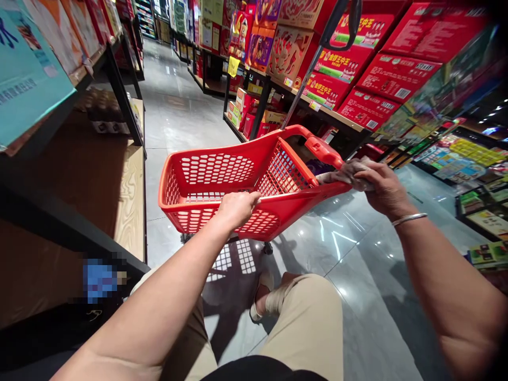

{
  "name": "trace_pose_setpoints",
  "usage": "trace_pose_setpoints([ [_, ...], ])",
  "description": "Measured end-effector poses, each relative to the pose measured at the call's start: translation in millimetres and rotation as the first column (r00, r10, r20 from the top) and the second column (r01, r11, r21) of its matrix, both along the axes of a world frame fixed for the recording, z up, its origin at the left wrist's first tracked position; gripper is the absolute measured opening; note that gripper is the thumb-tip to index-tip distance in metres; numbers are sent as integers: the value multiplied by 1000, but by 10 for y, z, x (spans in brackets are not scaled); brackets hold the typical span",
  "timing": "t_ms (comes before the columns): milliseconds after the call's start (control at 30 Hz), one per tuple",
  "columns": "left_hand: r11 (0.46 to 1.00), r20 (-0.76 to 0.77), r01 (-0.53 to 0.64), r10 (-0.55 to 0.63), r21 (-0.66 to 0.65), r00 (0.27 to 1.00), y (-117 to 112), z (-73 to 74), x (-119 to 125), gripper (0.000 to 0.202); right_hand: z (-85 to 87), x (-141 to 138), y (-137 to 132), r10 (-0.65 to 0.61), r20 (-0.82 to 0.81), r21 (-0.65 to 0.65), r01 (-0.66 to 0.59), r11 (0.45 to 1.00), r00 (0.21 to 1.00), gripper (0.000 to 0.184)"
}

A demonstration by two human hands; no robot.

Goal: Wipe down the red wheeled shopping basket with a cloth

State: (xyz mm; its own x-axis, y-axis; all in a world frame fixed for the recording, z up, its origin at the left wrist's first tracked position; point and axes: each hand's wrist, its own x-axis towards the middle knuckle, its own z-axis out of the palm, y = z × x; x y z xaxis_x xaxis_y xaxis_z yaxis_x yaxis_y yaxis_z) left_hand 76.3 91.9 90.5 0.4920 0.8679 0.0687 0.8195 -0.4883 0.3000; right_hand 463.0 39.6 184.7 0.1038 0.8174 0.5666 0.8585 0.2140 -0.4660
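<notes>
A red plastic shopping cart (293, 212) with perforated sides stands in front of my legs, its basket bare inside. My left hand (237, 208) is closed over the near side rim of the basket. At the right end of the cart, my right hand (387, 188) grips a crumpled greyish cloth (352, 174). The cloth lies against the near corner of the handle end, beside the red push handle (323, 151). The fingertips of my right hand are partly hidden by the cloth.
Left, a dark-framed shelf (130, 206) holds cartons and packed bottles (106, 111). Behind the cart, another shelf bears stacked red boxes (369, 106). A grey pole (304, 84) with a dark looped top rises there. Shiny grey floor tiles (166, 106) run along the aisle.
</notes>
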Motion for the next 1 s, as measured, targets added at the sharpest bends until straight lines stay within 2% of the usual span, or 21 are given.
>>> trace_pose_setpoints([
  [33, 1000, 1, 1, -1, -6, 1000, 3, 11, -24, 47, -8, 101, -6, -30, 67, 46, 27, 999, 997, 22],
  [100, 1000, 0, 3, -3, -17, 1000, 8, 24, -75, 48, -94, 200, -17, -14, 182, 88, -2, 996, 983, 35],
  [167, 1000, -2, 5, -5, -17, 1000, 12, 29, -130, 48, -247, 134, -33, -15, 226, 157, -21, 987, 974, 47],
  [300, 1000, -20, -31, 30, -6, 999, 30, 60, -238, 49, -560, -276, -86, -127, 113, 296, 89, 951, 985, 43],
  [400, 1000, -21, -26, 26, -9, 999, 64, 132, -255, 52, -679, -562, -118, -176, 4, 351, 163, 922, 984, 34],
  [533, 997, -10, 71, -71, 39, 997, 72, 251, -65, 55, -776, -902, -153, -263, 36, 422, 224, 879, 964, 24],
  [600, 992, 24, 107, -109, 69, 994, 37, 280, 89, 50, -908, -1101, -192, -251, 105, 445, 180, 877, 962, 19],
  [667, 992, 84, 92, -99, 83, 992, -13, 276, 217, 48, -1149, -1300, -243, -188, 160, 440, 100, 892, 969, 20],
  [733, 994, 149, 56, -69, 89, 986, -56, 249, 282, 47, -1496, -1470, -292, -121, 196, 373, 40, 927, 973, 27],
  [800, 996, 196, 28, -45, 90, 980, -79, 215, 286, 46, -1904, -1604, -335, -45, 240, 226, -11, 974, 970, 37],
  [867, 996, 219, 12, -30, 84, 975, -78, 190, 261, 46, -2309, -1723, -379, 41, 305, 48, -59, 997, 952, 47],
  [933, 997, 226, -8, -9, 74, 974, -60, 178, 238, 47, -2653, -1851, -442, 123, 384, -96, -93, 991, 915, 54],
  [1000, 998, 223, -25, 10, 65, 975, -37, 175, 231, 48, -2900, -1987, -523, 198, 440, -174, -133, 976, 876, 54],
])
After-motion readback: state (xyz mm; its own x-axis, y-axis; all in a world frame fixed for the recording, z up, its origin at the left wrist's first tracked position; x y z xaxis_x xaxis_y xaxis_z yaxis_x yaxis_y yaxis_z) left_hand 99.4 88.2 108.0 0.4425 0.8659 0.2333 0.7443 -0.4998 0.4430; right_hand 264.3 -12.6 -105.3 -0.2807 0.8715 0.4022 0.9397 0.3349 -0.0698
